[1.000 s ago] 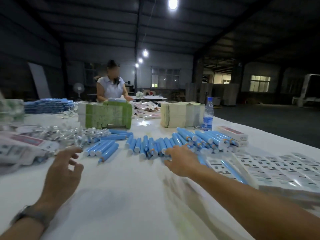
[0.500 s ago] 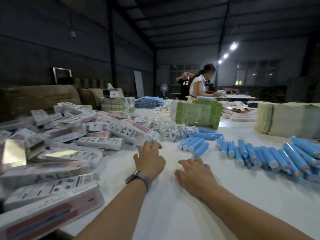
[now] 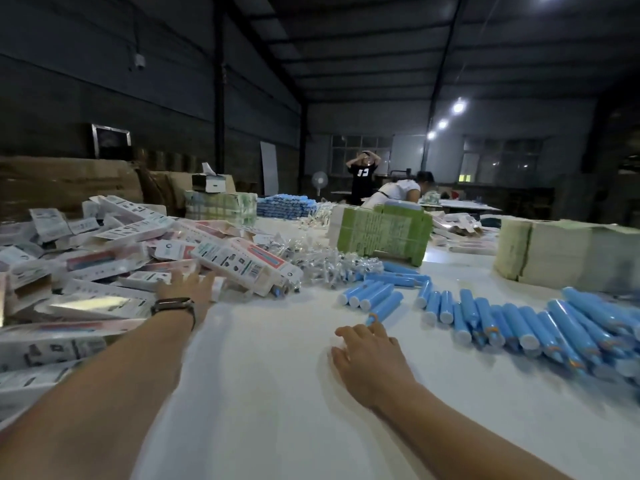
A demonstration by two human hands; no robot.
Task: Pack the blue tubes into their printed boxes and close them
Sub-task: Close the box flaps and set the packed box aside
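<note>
A heap of printed boxes (image 3: 104,265) covers the left of the white table (image 3: 270,393). My left hand (image 3: 187,285), a watch on its wrist, reaches into the heap's right edge. Its fingers are stretched out and touch the underside of a white-and-red printed box (image 3: 242,265). Many blue tubes (image 3: 519,320) lie in a loose row across the right half. My right hand (image 3: 367,348) rests palm down on the table, holding nothing. Its fingertips lie just short of the nearest blue tube (image 3: 384,308).
A green bundle (image 3: 384,233) and a pale stack of flat cartons (image 3: 554,251) stand behind the tubes. Small clear-wrapped items (image 3: 332,265) lie between boxes and tubes. More blue tubes (image 3: 287,206) are stacked far back, where two people (image 3: 363,174) stand.
The view has swung left toward the box heap. My left hand has gone forward into the boxes. My right hand has drawn back from the tube row and lies flat on the table.
</note>
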